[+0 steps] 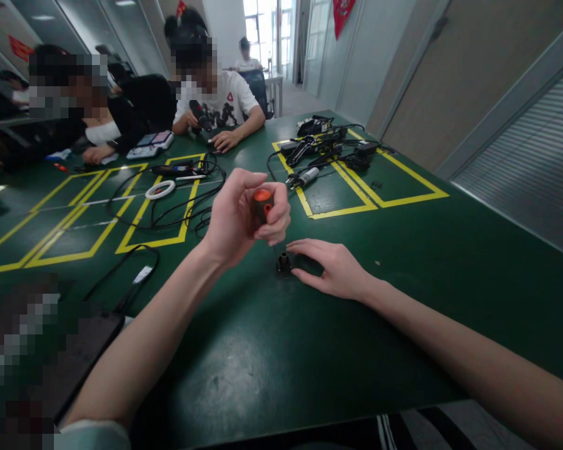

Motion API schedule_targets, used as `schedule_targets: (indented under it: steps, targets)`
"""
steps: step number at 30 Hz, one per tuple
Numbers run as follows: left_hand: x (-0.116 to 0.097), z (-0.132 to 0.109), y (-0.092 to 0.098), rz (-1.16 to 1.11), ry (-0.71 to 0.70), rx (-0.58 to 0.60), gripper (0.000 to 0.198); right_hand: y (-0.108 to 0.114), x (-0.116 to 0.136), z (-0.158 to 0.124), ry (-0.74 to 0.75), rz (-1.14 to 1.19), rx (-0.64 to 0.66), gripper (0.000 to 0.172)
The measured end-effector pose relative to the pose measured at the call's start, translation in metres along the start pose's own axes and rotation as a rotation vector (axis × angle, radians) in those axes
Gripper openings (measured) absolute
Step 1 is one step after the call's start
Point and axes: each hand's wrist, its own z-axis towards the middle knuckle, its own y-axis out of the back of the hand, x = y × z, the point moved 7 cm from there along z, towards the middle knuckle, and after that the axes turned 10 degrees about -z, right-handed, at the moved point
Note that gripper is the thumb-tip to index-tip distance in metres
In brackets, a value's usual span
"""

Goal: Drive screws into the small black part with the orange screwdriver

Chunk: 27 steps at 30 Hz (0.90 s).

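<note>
Here's the left hand, up over the middle of the bench, fingers wrapped tight round the dark handle of a screwdriver with an orange end. The handle's upright, its thin shaft pointing down towards a small black part standing on the green surface; whether the tip touches it, you can't tell from here.

And in from the other side comes the right hand, low to the bench, thumb and fingers parted in a loose curve, their tips right beside that black part. Contact there? Too close to call!

Further out, a tangle of black cables sprawls across the yellow tape on the right, a grey cylinder at its near edge. Over on the left, a white ring lies next to a loop of black cable, and closer in there's a cable with a white label.

Across the bench, a person in a white shirt has a black power tool in one hand, the other hand resting on the surface. Beside them sits another person, in dark sleeves, near a white case.
</note>
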Motion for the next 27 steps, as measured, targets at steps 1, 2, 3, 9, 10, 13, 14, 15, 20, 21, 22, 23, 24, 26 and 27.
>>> schedule_targets:
  steps: [1, 2, 3, 9, 10, 13, 14, 15, 20, 21, 22, 23, 24, 26, 27]
  targets:
    - [-0.001, 0.001, 0.003, 0.006, -0.018, -0.013, 0.065, -0.001, 0.0, 0.0, -0.01, -0.002, 0.006, 0.044]
    - [-0.002, 0.002, 0.006, 0.012, -0.039, -0.026, 0.061, -0.003, 0.001, 0.0, -0.009, -0.003, 0.02, 0.054]
    - [-0.003, 0.003, 0.008, 0.019, -0.057, -0.03, 0.057, -0.005, 0.002, 0.001, -0.002, -0.003, 0.039, 0.059]
    - [-0.007, 0.001, 0.013, 0.07, -0.09, 0.008, 0.042, -0.01, 0.009, 0.003, 0.043, 0.008, 0.099, 0.044]
    - [-0.009, 0.0, 0.014, 0.083, -0.094, 0.013, 0.04, -0.011, 0.009, 0.003, 0.044, 0.004, 0.097, 0.041]
    - [-0.015, -0.002, 0.014, 0.131, -0.142, -0.003, 0.037, -0.012, 0.007, 0.004, 0.028, -0.002, 0.09, 0.034]
    - [-0.016, -0.002, 0.015, 0.138, -0.18, -0.027, 0.037, -0.013, 0.007, 0.004, 0.024, 0.003, 0.087, 0.033]
    - [-0.017, -0.002, 0.015, 0.139, -0.221, -0.056, 0.037, -0.013, 0.007, 0.004, 0.02, 0.008, 0.085, 0.032]
    - [-0.006, 0.001, 0.007, 0.098, -0.304, -0.113, 0.038, -0.014, 0.006, 0.005, 0.011, 0.033, 0.077, 0.03]
    - [-0.003, 0.001, 0.005, 0.08, -0.299, -0.112, 0.037, -0.014, 0.006, 0.005, 0.013, 0.033, 0.073, 0.03]
    - [-0.001, 0.001, 0.004, 0.059, -0.293, -0.113, 0.036, -0.014, 0.006, 0.005, 0.017, 0.032, 0.068, 0.03]
    - [0.0, 0.001, 0.003, 0.039, -0.284, -0.116, 0.037, -0.013, 0.006, 0.005, 0.022, 0.03, 0.064, 0.03]
    - [0.0, 0.001, 0.003, 0.023, -0.271, -0.117, 0.038, -0.014, 0.006, 0.005, 0.026, 0.028, 0.063, 0.03]
    - [-0.001, 0.002, 0.002, 0.017, -0.224, -0.102, 0.045, -0.015, 0.005, 0.005, 0.027, 0.032, 0.07, 0.03]
    - [-0.001, 0.002, 0.001, 0.027, -0.194, -0.089, 0.049, -0.015, 0.005, 0.005, 0.025, 0.037, 0.076, 0.03]
